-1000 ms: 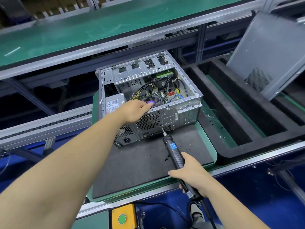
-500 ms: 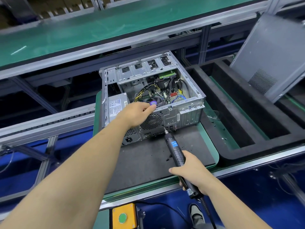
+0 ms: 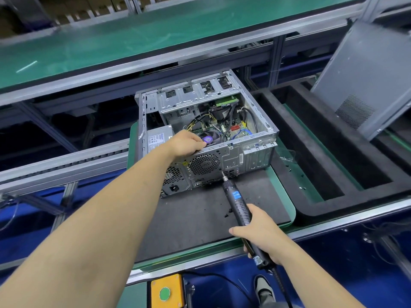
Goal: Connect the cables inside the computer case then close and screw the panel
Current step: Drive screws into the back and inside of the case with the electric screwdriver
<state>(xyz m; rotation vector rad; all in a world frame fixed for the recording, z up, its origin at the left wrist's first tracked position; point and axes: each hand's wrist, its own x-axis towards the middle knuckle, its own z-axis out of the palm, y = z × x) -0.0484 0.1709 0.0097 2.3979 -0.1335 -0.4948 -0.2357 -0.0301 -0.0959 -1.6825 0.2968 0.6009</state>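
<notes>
Grey sheet-steel computer case (image 3: 249, 156), open on top with its wiring showing, lies on the dark mat at the middle of the bench (image 3: 200, 218), while its flat grey side panel (image 3: 369, 85) leans well apart at the far right corner. The left hand (image 3: 185, 144) curls over the case's near rim to steady it, and the right hand (image 3: 263, 233) grips a black electric screwdriver (image 3: 239, 207) whose bit touches the rear plate beside the round fan grille. I judge a rear screw is being driven; next the panel must be fetched, so one grip must let go
</notes>
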